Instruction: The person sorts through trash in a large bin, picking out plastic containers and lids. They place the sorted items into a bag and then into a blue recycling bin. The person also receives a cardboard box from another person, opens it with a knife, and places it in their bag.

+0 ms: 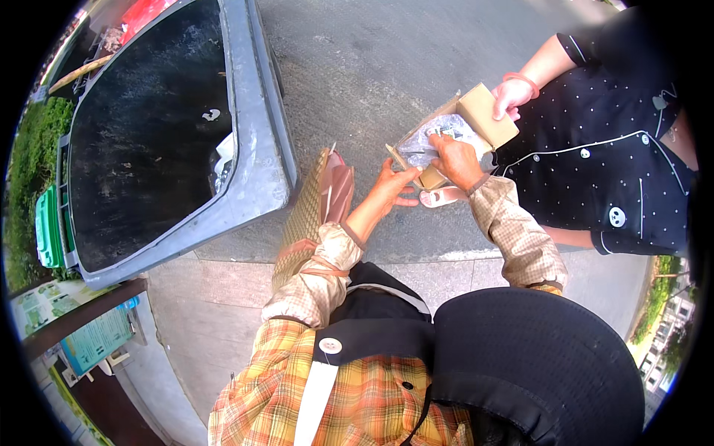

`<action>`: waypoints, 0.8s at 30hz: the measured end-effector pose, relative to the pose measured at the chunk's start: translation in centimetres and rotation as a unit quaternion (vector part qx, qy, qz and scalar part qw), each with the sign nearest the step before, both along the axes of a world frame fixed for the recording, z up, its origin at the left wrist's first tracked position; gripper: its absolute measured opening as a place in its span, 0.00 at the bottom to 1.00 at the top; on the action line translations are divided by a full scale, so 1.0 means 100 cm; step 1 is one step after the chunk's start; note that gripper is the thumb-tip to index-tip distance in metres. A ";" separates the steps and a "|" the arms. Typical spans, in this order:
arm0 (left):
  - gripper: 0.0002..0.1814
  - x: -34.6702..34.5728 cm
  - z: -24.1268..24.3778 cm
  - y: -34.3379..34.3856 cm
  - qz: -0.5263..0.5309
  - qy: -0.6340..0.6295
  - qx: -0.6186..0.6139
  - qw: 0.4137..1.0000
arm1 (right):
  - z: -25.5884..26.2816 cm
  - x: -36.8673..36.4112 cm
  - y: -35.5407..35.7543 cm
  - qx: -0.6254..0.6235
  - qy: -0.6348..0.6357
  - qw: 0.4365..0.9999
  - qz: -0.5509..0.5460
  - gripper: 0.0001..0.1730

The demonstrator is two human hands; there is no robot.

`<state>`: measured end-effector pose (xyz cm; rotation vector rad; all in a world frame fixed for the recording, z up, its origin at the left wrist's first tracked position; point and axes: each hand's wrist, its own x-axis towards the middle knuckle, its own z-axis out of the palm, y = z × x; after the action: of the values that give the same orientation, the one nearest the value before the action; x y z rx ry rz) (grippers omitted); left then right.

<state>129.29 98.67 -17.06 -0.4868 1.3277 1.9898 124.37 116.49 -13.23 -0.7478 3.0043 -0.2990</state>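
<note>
An opened cardboard box (488, 118) with clear plastic wrapping (415, 136) inside is held at its far right end by another person's hand (510, 97), which wears a pinkish bangle. My right hand (458, 161) reaches into the box, its fingers on the plastic and on a small item with green and white print; whether it grips them is unclear. At the box's near left edge is my left hand (393, 187), thumb against the cardboard and fingers spread below it. A woven tan bag (298, 217) with a reddish-brown lining hangs by my left forearm.
A large grey bin (256, 139) with a dark interior stands at the left, some white and clear plastic at its inner corner. The other person, in black dotted clothes (591, 150), stands at the right. A green bin (49, 226) and notice boards (97, 340) are at the far left.
</note>
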 end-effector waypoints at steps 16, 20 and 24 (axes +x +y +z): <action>0.27 0.120 0.159 -0.097 -0.020 0.325 0.083 0.942 | 0.106 0.082 -0.069 -0.147 -0.095 0.980 0.097 0.48; 0.32 0.140 0.188 -0.140 -0.145 0.407 0.070 0.899 | 0.119 0.095 -0.125 -0.167 -0.128 0.958 0.196 0.42; 0.37 0.160 0.228 -0.183 -0.130 0.541 0.075 0.827 | 0.148 0.101 -0.175 -0.201 -0.147 0.936 0.248 0.36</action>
<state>145.27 80.32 5.77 1.0266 1.6805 2.1278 134.48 98.99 1.53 -1.3172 2.3885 -0.9162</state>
